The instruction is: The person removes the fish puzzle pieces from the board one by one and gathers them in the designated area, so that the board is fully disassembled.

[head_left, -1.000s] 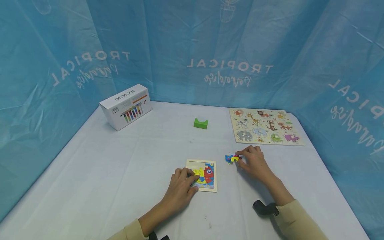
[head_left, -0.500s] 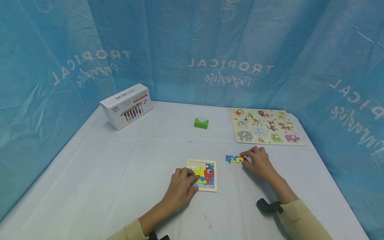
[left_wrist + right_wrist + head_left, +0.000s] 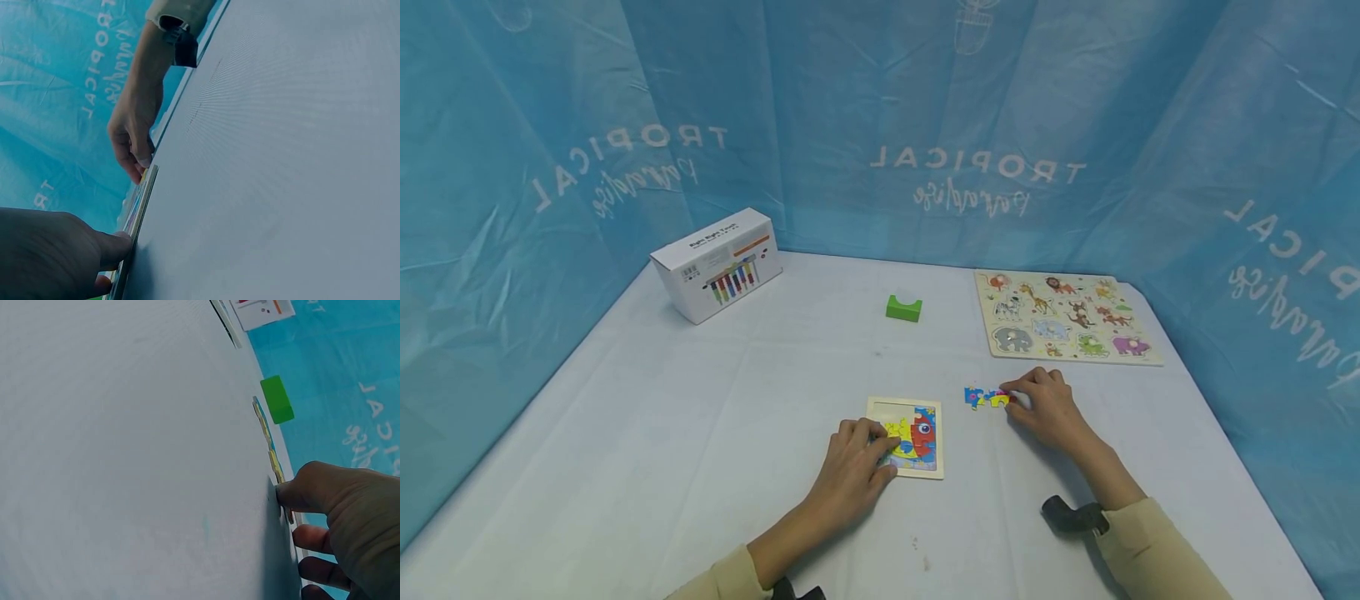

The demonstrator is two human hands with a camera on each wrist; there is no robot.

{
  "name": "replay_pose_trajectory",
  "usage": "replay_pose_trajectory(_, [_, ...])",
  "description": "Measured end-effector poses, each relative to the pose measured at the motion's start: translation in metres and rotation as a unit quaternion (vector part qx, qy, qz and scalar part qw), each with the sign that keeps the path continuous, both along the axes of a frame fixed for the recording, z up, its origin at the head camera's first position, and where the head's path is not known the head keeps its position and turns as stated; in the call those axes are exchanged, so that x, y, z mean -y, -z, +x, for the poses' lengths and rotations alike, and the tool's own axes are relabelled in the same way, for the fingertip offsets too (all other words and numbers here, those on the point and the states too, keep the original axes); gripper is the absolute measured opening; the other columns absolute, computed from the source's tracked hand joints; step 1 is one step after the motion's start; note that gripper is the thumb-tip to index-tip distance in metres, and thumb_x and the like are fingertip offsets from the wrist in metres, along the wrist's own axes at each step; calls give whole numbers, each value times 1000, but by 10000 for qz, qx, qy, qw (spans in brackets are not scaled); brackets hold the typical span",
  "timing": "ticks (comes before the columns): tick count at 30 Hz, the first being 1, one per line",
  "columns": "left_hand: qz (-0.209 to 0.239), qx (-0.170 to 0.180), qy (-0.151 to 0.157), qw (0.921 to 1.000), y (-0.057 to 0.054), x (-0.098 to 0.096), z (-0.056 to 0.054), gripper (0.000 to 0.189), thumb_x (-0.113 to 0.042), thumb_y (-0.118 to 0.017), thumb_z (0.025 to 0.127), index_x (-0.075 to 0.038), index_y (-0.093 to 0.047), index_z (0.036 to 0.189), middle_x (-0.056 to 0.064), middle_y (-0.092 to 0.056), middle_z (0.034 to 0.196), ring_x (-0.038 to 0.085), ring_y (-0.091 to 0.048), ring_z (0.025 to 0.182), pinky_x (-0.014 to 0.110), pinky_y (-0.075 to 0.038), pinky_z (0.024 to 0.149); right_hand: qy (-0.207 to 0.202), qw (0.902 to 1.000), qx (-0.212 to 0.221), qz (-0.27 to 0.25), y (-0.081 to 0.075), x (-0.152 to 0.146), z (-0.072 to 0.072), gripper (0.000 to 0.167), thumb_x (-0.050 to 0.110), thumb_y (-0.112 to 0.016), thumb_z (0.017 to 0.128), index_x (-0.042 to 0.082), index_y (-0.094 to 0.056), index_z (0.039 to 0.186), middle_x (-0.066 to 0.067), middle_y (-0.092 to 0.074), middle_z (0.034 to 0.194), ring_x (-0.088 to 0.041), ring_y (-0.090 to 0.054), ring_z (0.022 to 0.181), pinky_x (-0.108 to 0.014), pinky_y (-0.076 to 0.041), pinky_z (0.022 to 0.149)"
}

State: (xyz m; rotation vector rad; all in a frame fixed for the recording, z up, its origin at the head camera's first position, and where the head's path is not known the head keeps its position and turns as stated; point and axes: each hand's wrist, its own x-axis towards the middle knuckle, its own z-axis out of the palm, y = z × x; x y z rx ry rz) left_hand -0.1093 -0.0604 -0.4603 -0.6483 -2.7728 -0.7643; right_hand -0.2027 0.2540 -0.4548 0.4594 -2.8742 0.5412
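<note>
A small wooden-framed jigsaw puzzle (image 3: 938,442) with a red and yellow fish picture lies on the table in the head view; its upper left part shows bare board. My left hand (image 3: 852,467) holds its left side, thumb at the near edge and fingers over the picture, partly hiding it. To the right, my right hand (image 3: 1047,410) pinches a yellow and blue puzzle piece (image 3: 1000,400) between thumb and forefinger at the table surface. Another blue puzzle piece (image 3: 973,397) lies just left of it. In the right wrist view my thumb touches the end of the row of pieces (image 3: 275,465).
A green block (image 3: 903,309) with a curved notch sits farther back. An animal peg puzzle board (image 3: 987,317) lies at the back right. At the back left stands a white box (image 3: 715,262). Blue curtains (image 3: 880,125) enclose the white table (image 3: 625,467).
My right hand has shifted slightly right, and the pieces beneath its fingers are now spread apart in a row. My left hand stays on the framed jigsaw puzzle.
</note>
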Motion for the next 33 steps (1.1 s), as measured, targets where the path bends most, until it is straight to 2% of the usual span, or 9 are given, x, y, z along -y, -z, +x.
replay_pose_trajectory(6, [-16, 95, 13, 10000, -1, -1, 0, 33, -21, -70, 82, -13, -67, 114, 4, -54, 117, 21, -41, 109, 35, -34, 84, 41, 10000, 54, 2, 1, -1, 1, 26, 16, -72, 78, 13, -73, 104, -10, -57, 98, -27, -45, 91, -40, -34, 73])
replay_pose_trajectory(19, [-74, 23, -29, 10000, -3, -2, 1, 33, -22, -70, 82, -13, -68, 114, 5, -54, 116, 22, -41, 109, 35, -35, 83, 88, 9999, 50, -44, -1, 1, 2, 32, 15, -70, 79, 12, -70, 110, -12, -57, 101, -27, -44, 92, -41, -34, 75])
replay_pose_trajectory(28, [97, -222, -2, 9997, -5, -8, 2, 29, -20, -71, 80, -12, -70, 108, 4, -56, 111, 21, -43, 106, 34, -34, 81, -521, 9963, -643, -229, -9, 25, 9, 31, 13, -74, 75, 12, -71, 106, -11, -57, 99, -26, -43, 91, -41, -32, 76])
replay_pose_trajectory(33, [194, -228, 78, 9995, -5, -15, 0, 29, -19, -70, 80, -11, -70, 108, 4, -56, 110, 21, -44, 105, 35, -34, 82, -778, 9951, -600, -118, -12, 44, 11, 32, 18, -77, 74, 14, -71, 105, -7, -57, 99, -23, -43, 92, -38, -32, 76])
